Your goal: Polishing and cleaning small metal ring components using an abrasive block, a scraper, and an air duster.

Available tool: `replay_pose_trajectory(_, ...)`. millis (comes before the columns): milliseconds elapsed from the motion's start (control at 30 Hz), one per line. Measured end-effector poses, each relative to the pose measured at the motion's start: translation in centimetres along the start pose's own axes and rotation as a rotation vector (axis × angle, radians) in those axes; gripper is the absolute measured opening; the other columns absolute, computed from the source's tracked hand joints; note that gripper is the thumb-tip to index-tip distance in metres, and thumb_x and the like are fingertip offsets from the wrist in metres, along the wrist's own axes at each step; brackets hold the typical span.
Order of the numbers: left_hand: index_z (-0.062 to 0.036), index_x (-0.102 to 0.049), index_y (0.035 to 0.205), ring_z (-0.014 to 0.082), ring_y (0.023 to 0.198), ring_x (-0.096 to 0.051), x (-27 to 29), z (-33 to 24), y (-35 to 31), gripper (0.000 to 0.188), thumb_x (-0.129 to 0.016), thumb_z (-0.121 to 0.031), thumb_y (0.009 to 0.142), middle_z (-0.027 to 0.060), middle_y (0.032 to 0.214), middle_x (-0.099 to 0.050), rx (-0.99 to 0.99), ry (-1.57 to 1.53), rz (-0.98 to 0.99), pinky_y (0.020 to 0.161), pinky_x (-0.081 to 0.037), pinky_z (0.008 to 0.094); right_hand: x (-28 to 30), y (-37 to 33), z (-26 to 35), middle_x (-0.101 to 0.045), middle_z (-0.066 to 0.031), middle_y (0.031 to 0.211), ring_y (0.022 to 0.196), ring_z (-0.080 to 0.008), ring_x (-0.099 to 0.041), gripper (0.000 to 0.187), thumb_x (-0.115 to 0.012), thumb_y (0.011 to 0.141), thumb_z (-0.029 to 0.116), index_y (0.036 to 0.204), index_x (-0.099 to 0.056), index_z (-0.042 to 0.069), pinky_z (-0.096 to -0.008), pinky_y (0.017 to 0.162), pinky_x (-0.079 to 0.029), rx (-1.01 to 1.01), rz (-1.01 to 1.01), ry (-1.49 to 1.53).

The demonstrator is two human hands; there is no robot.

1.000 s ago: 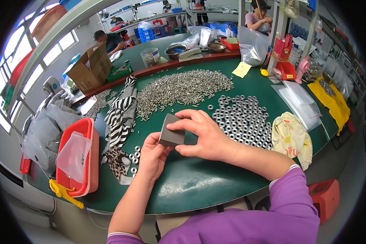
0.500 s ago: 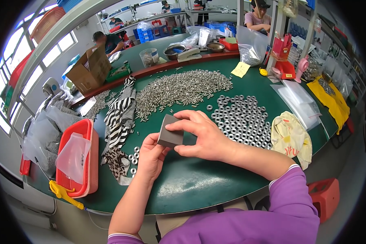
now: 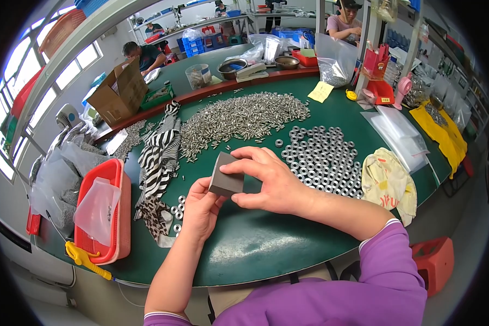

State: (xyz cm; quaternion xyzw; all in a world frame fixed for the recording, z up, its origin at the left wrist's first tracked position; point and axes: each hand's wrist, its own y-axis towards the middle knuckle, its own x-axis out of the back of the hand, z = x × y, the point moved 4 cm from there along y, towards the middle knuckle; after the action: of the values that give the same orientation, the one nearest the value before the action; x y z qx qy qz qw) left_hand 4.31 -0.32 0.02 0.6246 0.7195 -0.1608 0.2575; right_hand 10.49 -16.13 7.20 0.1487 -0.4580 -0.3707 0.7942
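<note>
Grey, matte and blocky: the small block (image 3: pixel 226 178) is sitting between both hands above the green counter (image 3: pixel 266 244), just in front of the spread of steel washers (image 3: pixel 321 157). Left hand (image 3: pixel 200 209) is cupping it from below, fingers curled partway closed, thumb pressing near the lower left corner. Right hand (image 3: pixel 271 182) is arching over from the right, thumb and forefinger pinching the block's near-right edge, remaining fingers loosely bent.

Handling judgement: block is looking rigid, edges holding square under the pinch, no sag. Surface is reading dull, not glossy, so probably grippy rather than slick. Weight is hard to call; whether it is stone, foam or rubber cannot be told from here. Nothing is suggesting fragility. Best purchase appears to be across opposite flat faces, as the fingers are doing now.

Orientation: broad face is tilting up toward the camera and slightly left. Long axis is running roughly from lower left to upper right, top corner pointing away toward the pile of small steel pins (image 3: pixel 239 117). Striped cloth (image 3: pixel 157 157) is lying to the left, a few loose washers beside the left hand.
</note>
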Motion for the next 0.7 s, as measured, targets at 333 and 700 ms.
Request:
replay_pose_trajectory(333,-0.0052,-0.055,0.103,0.0152,0.092,-0.06,1.0,0.4,0.4,0.024,-0.064,-0.007,0.081,0.007,0.1,-0.062,-0.027,-0.041,0.006,0.084,-0.049,0.0303,-0.2,-0.2,1.6,-0.047,-0.0133,0.12,0.111,-0.0303,-0.045,0.05,-0.073,0.064,0.02,0.111,-0.06,0.017,-0.04,0.094,-0.039,0.061,0.031,0.043)
replay_pose_trajectory(700,-0.0052,-0.055,0.098,0.0146,0.087,-0.06,-0.6,-0.1,-0.1,0.018,-0.063,-0.006,0.082,0.0064,0.095,-0.062,-0.014,-0.017,0.015,0.08,-0.05,0.0291,0.9,0.5,0.2,-0.048,-0.0131,0.118,0.108,-0.03,-0.047,0.049,-0.073,0.062,0.022,0.108,-0.06,0.014,-0.0397,0.092,-0.04,-0.023,-0.078,-0.016)
